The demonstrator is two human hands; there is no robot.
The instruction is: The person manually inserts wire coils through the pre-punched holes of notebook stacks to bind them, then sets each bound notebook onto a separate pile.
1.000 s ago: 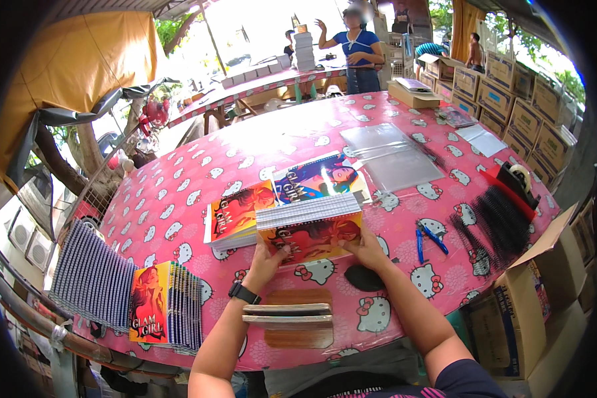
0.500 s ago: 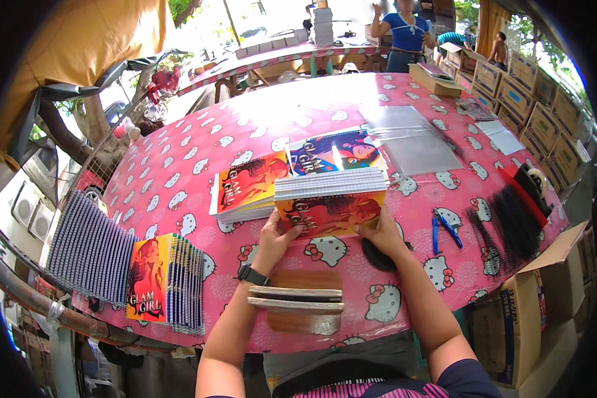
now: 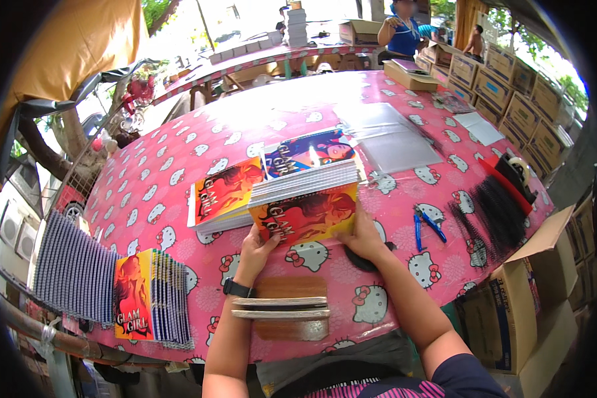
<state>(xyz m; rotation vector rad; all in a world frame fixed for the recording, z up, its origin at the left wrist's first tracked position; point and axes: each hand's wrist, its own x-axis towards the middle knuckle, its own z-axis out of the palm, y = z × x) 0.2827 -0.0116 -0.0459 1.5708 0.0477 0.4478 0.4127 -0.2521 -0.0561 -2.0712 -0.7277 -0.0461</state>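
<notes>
Both hands hold a thick stack of spiral notebooks (image 3: 305,215) with red and yellow covers, its white page edges and binding facing up. My left hand (image 3: 257,251) grips the stack's lower left corner, thumb on the front cover. On the lower right corner, my right hand (image 3: 366,237) is closed, with its fingers partly behind. Just beyond lie a pile of red and yellow notebooks (image 3: 229,189) and a blue-covered notebook (image 3: 312,152), partly hidden by the stack. Between my forearms sits a brown wooden piece (image 3: 288,288) with two raised strips. A black object (image 3: 361,261) is partly under my right wrist.
More spiral notebooks (image 3: 73,272) lean in a row at the left edge, beside a fanned pile (image 3: 132,298). Clear plastic sheets (image 3: 395,149), a blue two-handled tool (image 3: 430,227) and black binding coils (image 3: 497,219) lie right. An open carton (image 3: 504,318) stands near right; a person (image 3: 402,33) stands far off.
The view has shifted, so the table's things sit further left in the picture. The stack stays in both hands and now tilts slightly, its right end higher.
</notes>
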